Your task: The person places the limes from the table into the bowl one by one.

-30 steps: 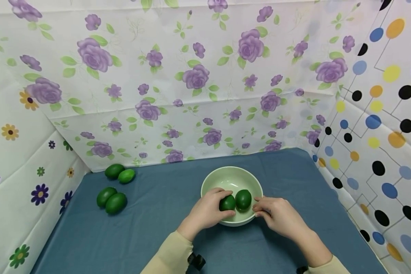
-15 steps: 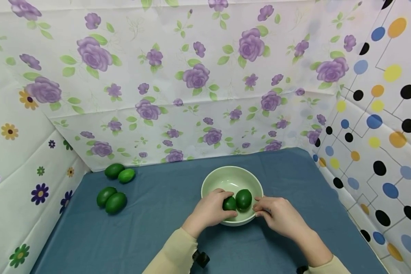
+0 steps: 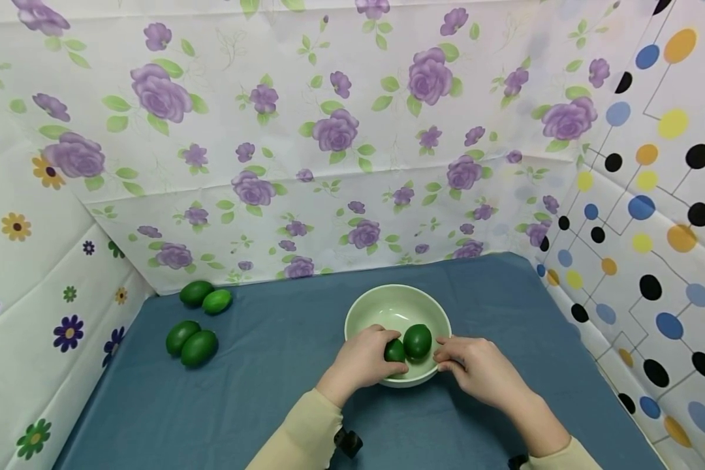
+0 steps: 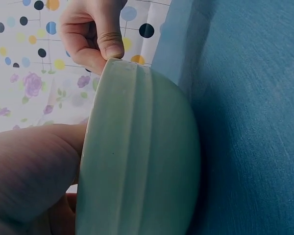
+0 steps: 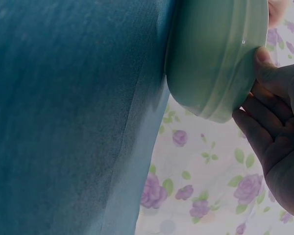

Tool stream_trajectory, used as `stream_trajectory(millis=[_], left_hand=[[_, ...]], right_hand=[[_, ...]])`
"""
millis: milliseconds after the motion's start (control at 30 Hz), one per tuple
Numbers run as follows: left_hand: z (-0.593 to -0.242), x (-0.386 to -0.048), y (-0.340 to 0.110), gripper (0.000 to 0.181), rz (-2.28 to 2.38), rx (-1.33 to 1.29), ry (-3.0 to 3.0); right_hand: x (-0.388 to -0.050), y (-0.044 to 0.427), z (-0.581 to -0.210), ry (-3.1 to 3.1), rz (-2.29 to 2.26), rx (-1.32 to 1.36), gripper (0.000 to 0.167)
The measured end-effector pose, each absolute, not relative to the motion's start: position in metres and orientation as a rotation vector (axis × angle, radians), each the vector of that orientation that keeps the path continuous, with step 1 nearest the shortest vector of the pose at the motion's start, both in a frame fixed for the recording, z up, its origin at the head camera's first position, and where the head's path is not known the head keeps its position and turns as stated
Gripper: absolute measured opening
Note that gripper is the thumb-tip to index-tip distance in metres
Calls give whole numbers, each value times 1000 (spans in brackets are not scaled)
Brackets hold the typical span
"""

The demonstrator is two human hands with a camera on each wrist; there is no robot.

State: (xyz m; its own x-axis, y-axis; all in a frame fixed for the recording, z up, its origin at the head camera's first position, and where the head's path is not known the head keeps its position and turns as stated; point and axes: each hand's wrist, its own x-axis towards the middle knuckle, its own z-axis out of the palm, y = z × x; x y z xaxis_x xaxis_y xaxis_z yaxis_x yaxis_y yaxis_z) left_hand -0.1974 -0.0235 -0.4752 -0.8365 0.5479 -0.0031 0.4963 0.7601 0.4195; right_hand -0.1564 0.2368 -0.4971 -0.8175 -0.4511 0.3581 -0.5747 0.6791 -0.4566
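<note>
Green fruit (image 3: 394,351): inside the bowl (image 3: 376,307), right of the tabletop's (image 3: 282,346) middle.
Left hand (image 3: 361,358): thumb and fingers clamped round that fruit, not yet let go!
Second fruit (image 3: 418,342): just beside it, no hand on it.
Right hand (image 3: 482,369): pinching the bowl's right rim.
Score: two in, four fruits (image 3: 199,348) outside near the tabletop's far-left corner; part-way, I'd judge.

I read passing room left of the pale-green bowl (image 3: 388,303), over blue tablecloth (image 3: 276,346), up to four green fruits (image 3: 199,348). Left hand (image 3: 361,358) blocks the bowl's near-left rim, right hand (image 3: 478,367) its right; floral backdrop (image 3: 294,153) behind it.
</note>
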Motion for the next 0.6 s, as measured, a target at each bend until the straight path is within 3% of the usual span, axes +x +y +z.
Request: stream_trajectory(millis=[333,600], left_hand=[[-474,-198,-20,39,602,875,2819],[-475,-199,-19,46,610,873,2811]], right_hand=[[-157,237,-498,-2687,827,826,17],[-157,236,-497,-2679,822,832,16]])
